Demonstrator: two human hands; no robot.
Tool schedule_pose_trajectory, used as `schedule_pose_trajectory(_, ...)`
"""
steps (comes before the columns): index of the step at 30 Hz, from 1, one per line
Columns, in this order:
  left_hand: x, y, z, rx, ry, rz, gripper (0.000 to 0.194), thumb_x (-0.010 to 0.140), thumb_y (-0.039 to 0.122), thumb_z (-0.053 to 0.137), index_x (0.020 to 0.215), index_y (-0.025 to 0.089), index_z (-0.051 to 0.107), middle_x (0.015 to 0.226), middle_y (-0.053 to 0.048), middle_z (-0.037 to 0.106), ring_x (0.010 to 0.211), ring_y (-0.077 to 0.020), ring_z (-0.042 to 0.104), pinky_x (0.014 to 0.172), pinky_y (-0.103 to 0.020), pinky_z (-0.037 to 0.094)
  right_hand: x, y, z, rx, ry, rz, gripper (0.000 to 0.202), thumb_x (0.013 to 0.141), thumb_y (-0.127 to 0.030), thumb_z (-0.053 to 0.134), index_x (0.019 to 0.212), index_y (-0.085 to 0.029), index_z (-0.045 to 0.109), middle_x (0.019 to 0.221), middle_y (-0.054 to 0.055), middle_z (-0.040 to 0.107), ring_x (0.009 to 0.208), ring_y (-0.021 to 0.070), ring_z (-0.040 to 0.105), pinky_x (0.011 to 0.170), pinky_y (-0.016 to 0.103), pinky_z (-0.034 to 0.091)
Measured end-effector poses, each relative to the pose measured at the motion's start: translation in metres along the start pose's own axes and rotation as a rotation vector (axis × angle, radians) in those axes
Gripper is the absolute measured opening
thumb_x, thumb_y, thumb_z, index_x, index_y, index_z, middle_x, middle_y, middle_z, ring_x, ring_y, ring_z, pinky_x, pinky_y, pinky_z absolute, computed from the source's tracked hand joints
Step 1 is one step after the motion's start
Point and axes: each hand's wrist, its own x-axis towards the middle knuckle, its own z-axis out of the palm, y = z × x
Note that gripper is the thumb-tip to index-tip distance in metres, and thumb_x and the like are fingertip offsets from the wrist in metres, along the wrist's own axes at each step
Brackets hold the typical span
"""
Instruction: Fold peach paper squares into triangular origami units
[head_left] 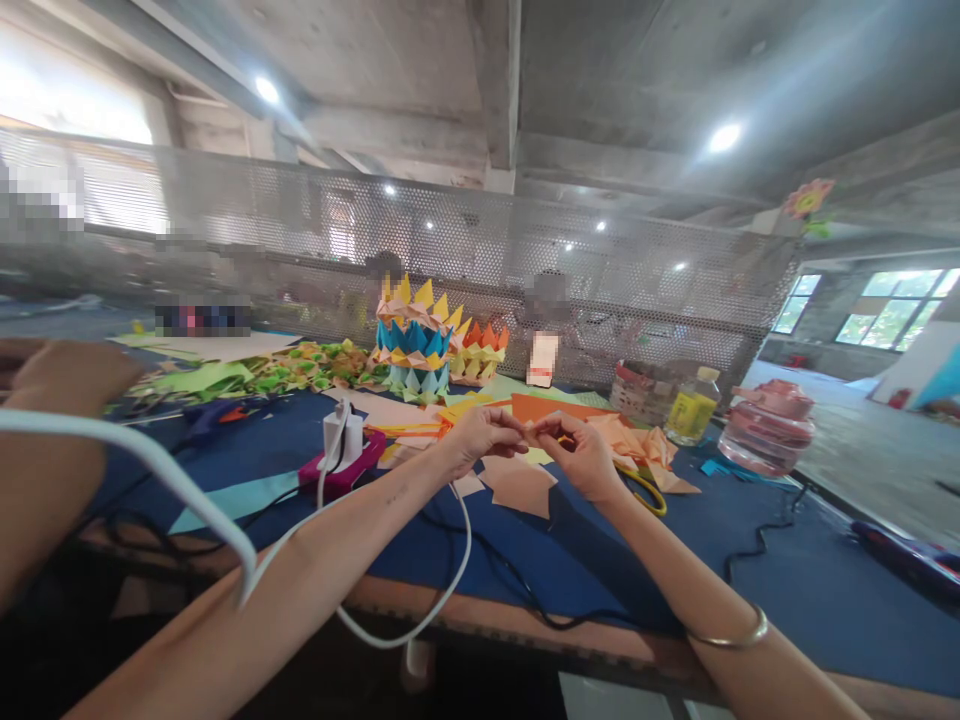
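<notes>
My left hand (491,437) and my right hand (581,452) meet at the fingertips above the blue table. Both are pinched on something small between them, which I cannot make out. Under them lie cut pieces of peach paper (519,484). Folded orange paper (634,440) rests just right of my right hand, beside the yellow handle of scissors (643,490). Orange paper strips (412,431) lie left of my left hand. Behind stand a tiered folded-paper piece (415,345) in yellow, blue and peach, and a smaller orange and yellow one (480,355).
A magenta power strip (341,465) holds a white plug with a white cable looping near my left forearm. Another person's arm (52,450) reaches in at left. A yellow bottle (694,407), a pink-lidded jug (769,430) and a glue gun (907,560) sit at right.
</notes>
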Motion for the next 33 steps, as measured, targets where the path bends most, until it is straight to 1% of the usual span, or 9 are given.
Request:
schedule_pose_trajectory(4, -0.0005, 0.0012, -0.0004, -0.024, -0.003, -0.036, 0.017, 0.054, 0.013, 0.070, 0.068, 0.011, 0.061, 0.059, -0.004, 0.065, 0.060, -0.0129, 0.063, 0.059, -0.022, 0.045, -0.0002, 0.0004, -0.0003, -0.010, 0.013, -0.012, 0.014, 0.073, -0.027, 0.059, 0.079, -0.017, 0.066, 0.073, 0.003, 0.065, 0.060, 0.0124, 0.053, 0.055, 0.023, 0.040)
schedule_pose_trajectory(10, -0.0007, 0.0006, -0.0020, -0.107, -0.018, -0.059, 0.019, 0.053, 0.014, 0.072, 0.068, 0.011, 0.061, 0.062, -0.004, 0.065, 0.062, -0.0153, 0.064, 0.060, -0.024, 0.047, -0.0008, 0.0029, -0.0008, -0.025, 0.004, -0.055, 0.015, 0.074, -0.028, 0.058, 0.076, -0.019, 0.069, 0.075, 0.004, 0.064, 0.070, 0.0156, 0.058, 0.060, 0.025, 0.044)
schedule_pose_trajectory(17, 0.0022, -0.0028, -0.0036, -0.177, -0.028, -0.072, 0.019, 0.055, 0.012, 0.072, 0.069, 0.012, 0.059, 0.064, -0.005, 0.066, 0.061, -0.0155, 0.065, 0.062, -0.025, 0.049, -0.0011, 0.0018, -0.0021, -0.136, -0.009, -0.157, 0.015, 0.077, -0.026, 0.057, 0.081, -0.021, 0.070, 0.073, 0.004, 0.063, 0.062, 0.0131, 0.054, 0.054, 0.024, 0.041)
schedule_pose_trajectory(25, 0.0019, -0.0024, -0.0056, -0.242, -0.084, -0.062, 0.020, 0.051, 0.012, 0.074, 0.067, 0.011, 0.062, 0.067, -0.005, 0.066, 0.064, -0.0162, 0.065, 0.069, -0.027, 0.051, -0.0016, 0.0028, -0.0052, -0.231, -0.033, -0.245, 0.018, 0.079, -0.021, 0.054, 0.087, -0.023, 0.070, 0.078, 0.004, 0.062, 0.068, 0.0143, 0.054, 0.059, 0.026, 0.043)
schedule_pose_trajectory(29, 0.0013, -0.0024, -0.0055, -0.252, -0.121, -0.028, 0.021, 0.055, 0.019, 0.076, 0.068, 0.011, 0.062, 0.067, -0.004, 0.065, 0.064, -0.0137, 0.063, 0.071, -0.027, 0.051, -0.0017, 0.0011, -0.0060, -0.278, -0.032, -0.272, 0.020, 0.079, -0.019, 0.053, 0.087, -0.024, 0.070, 0.079, 0.004, 0.062, 0.071, 0.0152, 0.055, 0.062, 0.027, 0.044)
schedule_pose_trajectory(33, 0.0030, -0.0055, -0.0041, -0.170, -0.053, -0.043, 0.027, 0.054, 0.027, 0.078, 0.067, 0.011, 0.061, 0.067, -0.004, 0.066, 0.063, -0.0128, 0.063, 0.066, -0.024, 0.050, -0.0019, -0.0006, -0.0072, -0.335, -0.066, -0.297, 0.022, 0.079, -0.018, 0.052, 0.088, -0.027, 0.070, 0.080, 0.004, 0.062, 0.077, 0.0170, 0.056, 0.067, 0.028, 0.045)
